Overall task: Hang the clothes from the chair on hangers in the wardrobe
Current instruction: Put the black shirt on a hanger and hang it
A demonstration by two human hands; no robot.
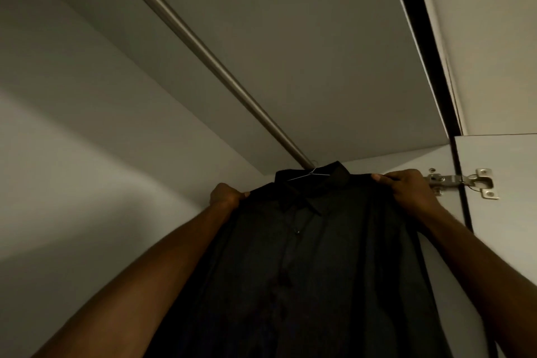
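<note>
1. The shirt (305, 256), black and buttoned, hangs at 6 o'clock below the rail (203, 52), collar up on a thin hanger (308, 174).
2. The hanger's hook sits at the rail's near end; whether it is fully over I cannot tell.
3. Left hand (226, 195) pinches the 9 o'clock shoulder; right hand (404, 186) pinches the 3 o'clock shoulder, each grip closed on cloth.
4. The hinge (462, 182) lies just beyond the right hand.
5. Risk: an uneven tug could slip a shoulder off the hanger, or unseat the hook.

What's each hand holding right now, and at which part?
Both hold the black shirt at its shoulders: left hand grips the left shoulder edge, right hand the right one. It hangs at the rail.
</note>
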